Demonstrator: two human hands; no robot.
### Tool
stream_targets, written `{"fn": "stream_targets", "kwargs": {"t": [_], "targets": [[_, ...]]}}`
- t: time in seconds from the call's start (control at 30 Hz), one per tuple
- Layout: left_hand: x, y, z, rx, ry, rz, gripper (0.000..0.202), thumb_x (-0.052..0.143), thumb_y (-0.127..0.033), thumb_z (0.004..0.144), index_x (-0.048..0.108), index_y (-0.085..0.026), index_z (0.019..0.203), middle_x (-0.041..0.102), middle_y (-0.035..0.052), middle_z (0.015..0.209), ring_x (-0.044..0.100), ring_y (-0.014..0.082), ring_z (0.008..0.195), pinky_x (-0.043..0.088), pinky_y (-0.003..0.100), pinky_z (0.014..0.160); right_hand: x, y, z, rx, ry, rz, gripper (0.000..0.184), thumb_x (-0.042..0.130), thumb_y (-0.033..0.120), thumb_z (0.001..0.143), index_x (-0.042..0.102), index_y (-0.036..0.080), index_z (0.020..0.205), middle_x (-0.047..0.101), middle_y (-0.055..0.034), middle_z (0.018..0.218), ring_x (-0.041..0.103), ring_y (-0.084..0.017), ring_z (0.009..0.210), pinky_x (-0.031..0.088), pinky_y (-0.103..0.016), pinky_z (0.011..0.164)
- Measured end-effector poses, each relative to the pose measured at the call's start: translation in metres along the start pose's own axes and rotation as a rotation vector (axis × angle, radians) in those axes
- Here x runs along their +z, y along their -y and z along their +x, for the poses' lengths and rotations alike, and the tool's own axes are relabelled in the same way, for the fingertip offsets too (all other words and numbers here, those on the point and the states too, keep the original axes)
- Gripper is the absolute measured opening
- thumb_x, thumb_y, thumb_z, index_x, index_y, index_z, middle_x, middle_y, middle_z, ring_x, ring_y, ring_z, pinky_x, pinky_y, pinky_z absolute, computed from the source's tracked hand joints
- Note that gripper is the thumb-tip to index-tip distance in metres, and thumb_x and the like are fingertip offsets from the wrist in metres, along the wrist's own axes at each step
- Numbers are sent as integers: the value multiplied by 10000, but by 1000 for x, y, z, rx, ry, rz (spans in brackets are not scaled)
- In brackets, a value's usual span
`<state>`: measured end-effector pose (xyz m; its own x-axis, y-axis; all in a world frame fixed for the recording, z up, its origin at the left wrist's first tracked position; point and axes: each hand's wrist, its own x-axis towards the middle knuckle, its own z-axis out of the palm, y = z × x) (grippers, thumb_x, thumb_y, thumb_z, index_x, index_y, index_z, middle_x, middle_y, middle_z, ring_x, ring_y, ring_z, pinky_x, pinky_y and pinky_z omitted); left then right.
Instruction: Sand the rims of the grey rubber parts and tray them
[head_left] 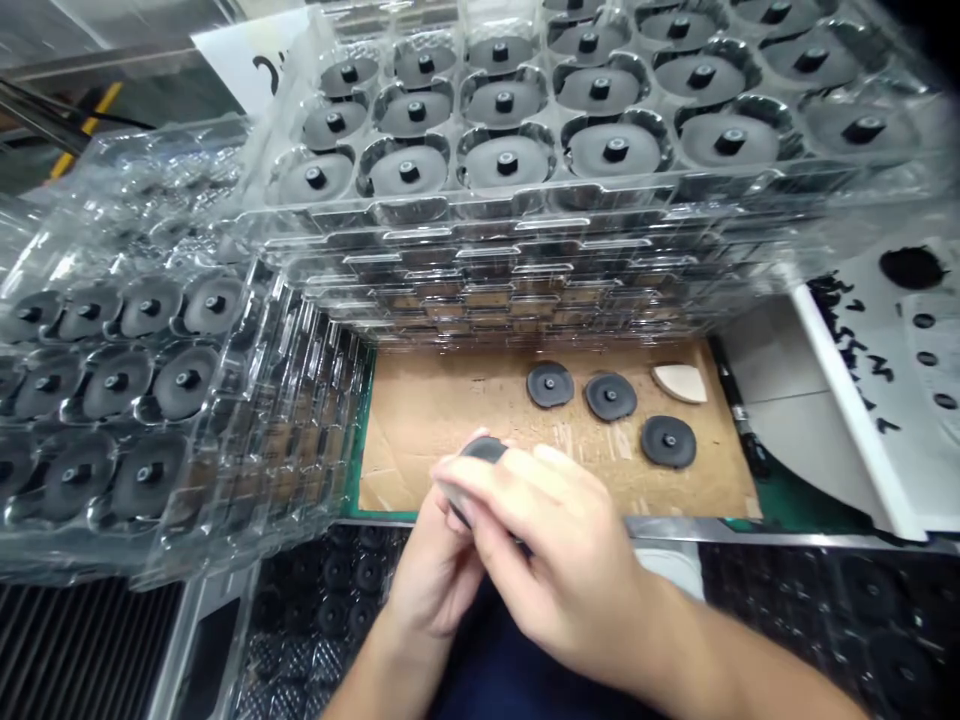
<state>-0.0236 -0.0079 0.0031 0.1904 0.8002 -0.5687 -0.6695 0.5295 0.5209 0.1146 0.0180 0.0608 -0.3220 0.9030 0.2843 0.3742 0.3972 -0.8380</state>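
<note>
Over the front of the cardboard sheet [420, 420], my two hands meet. My left hand [439, 575] is closed around a dark grey round disc [485, 448], mostly covered by fingers. My right hand [566, 540] lies across the disc, thumb and forefinger pinched together at its left side. Whether a small piece is between those fingertips I cannot make out. To the right of my hands, three similar discs with a short central stub lie on the cardboard: one disc [550, 384], a second disc [610, 397] and a third disc [668, 442]. A pale wedge-shaped piece [679, 382] rests behind them.
Tall stacked clear plastic trays [525, 215] filled with discs rise behind the cardboard. Another tray stack [247, 420] stands on the left. A black pen [739, 410] lies along the right edge, beside a white panel [847, 400]. More disc-filled trays [322, 620] sit below the table edge.
</note>
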Motion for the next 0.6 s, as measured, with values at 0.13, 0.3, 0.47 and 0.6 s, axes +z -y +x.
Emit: {"fn": "stream_targets", "kwargs": {"t": [0.13,0.3,0.47,0.6], "targets": [[3,1,0,-15,-49,31,518,794,-283,616,637,-252,1109,693,32,1057,639,194,964,502,294,883,8,-3,3,79,184,-6,213,471,132,886,666,157,967,695,-31,844,622,-150,752,456,-263,680],[13,1,0,-27,60,21,302,779,-269,635,711,-215,925,725,13,918,658,155,873,514,238,839,4,-6,-2,-53,12,-68,247,433,124,889,637,94,1025,678,-65,806,583,-161,696,423,-288,655],[7,0,-1,-32,103,18,467,777,-140,615,664,-242,1057,704,13,1057,643,137,937,497,174,813,-24,-2,-25,111,189,-108,213,487,85,863,635,166,993,668,-4,812,552,-126,670,386,-266,644],[14,4,-3,-58,115,40,564,800,-201,589,622,-209,1124,677,40,1125,614,196,1035,472,246,906,-30,-5,-13,-79,60,-321,270,413,112,893,673,170,941,608,-23,693,463,-161,620,323,-315,607]]}}
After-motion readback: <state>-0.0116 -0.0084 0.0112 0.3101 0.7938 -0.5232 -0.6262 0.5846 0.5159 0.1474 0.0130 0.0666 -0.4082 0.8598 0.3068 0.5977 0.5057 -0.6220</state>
